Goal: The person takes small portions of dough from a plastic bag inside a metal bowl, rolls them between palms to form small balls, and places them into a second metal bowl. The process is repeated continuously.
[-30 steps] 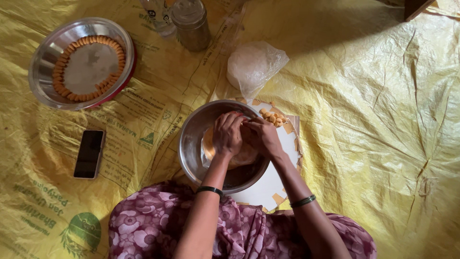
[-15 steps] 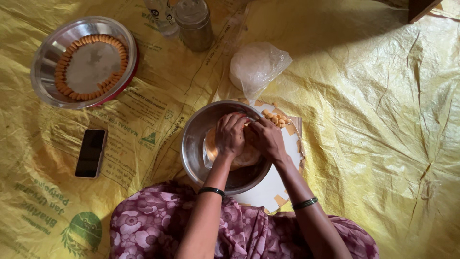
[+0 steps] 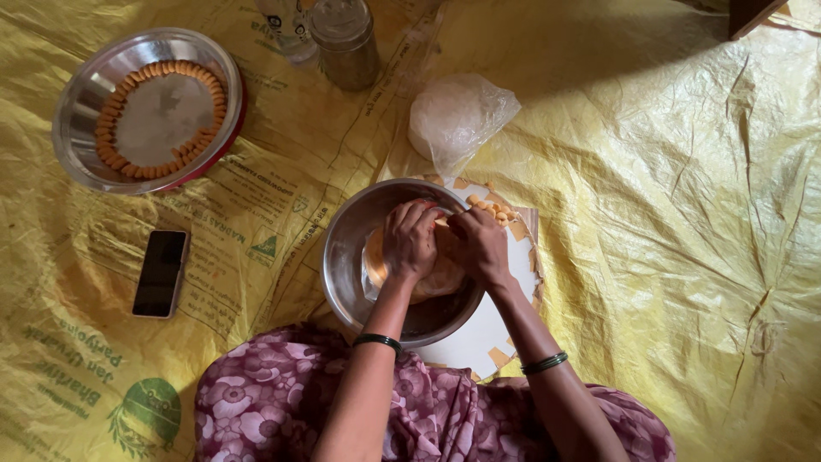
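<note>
Both hands deep in the bowl, working the dough.

Left hand (image 3: 409,241) and right hand (image 3: 481,244) meet over the steel bowl (image 3: 342,257), fingers curled tight on the orange dough (image 3: 428,281) lying in its middle, pinching at the top. Over at ten o'clock the plate (image 3: 81,94) carries a full ring of shaped pieces (image 3: 141,169) round its edge, centre bare, so I'd judge one round done and plenty to go, with a big lump in the bowl. More small pieces (image 3: 489,208) sit on the board (image 3: 479,338) at one o'clock, touching the bowl's rim. Phone (image 3: 161,273) lies at nine o'clock, well apart. Bag (image 3: 457,115) at twelve, near the bowl; jar (image 3: 345,41) beyond it. Open yellow sheet (image 3: 684,257) all through three o'clock, lots of room there.
</note>
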